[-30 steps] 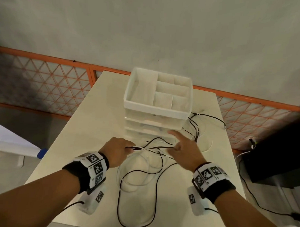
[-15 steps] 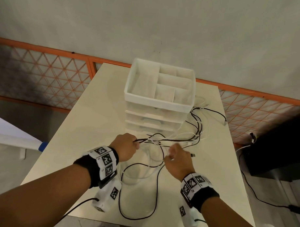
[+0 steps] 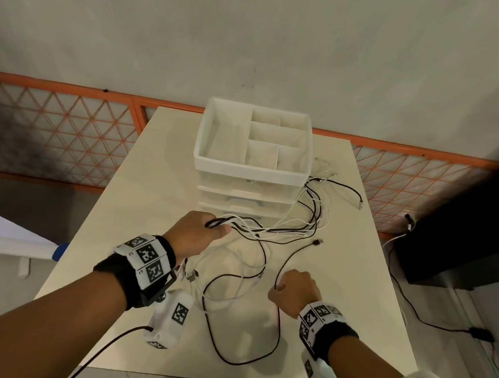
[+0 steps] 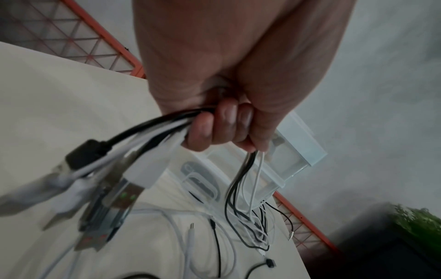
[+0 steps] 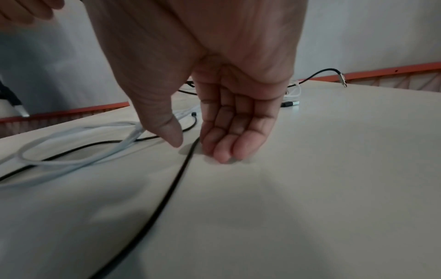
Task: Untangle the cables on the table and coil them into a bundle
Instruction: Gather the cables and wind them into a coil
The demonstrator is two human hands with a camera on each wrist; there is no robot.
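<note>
Left hand (image 3: 194, 233) is clenched around a bunch of black and white cables (image 4: 152, 132), held above the table (image 3: 146, 185) just in front of the drawer unit. USB plugs (image 4: 112, 203) hang out of the back of the fist; the strands leave the front and trail right, down to the tabletop.

Right hand (image 3: 294, 289) is low at the near right. Thumb and curled fingers (image 5: 226, 139) bracket a single black cable (image 5: 176, 181); the fingertips are at the surface. Can't tell if it's actually pinched or just touched.

That black cable loops toward the near edge and ends in a plug (image 3: 317, 242) mid-table. White cables (image 3: 240, 262) lie in loose loops between the hands. The rest of the tangle (image 3: 315, 216) sits right of the drawers, with one black lead (image 3: 353, 192) running toward the right edge.

The table is plain cream laminate. A white plastic drawer unit (image 3: 251, 172) with a divided top tray stands at the far centre. Beyond it, an orange lattice railing (image 3: 83, 137) runs along a pale grey wall (image 3: 276, 42). A dark box (image 3: 453, 238) sits on the floor to the right, with its own cords.
</note>
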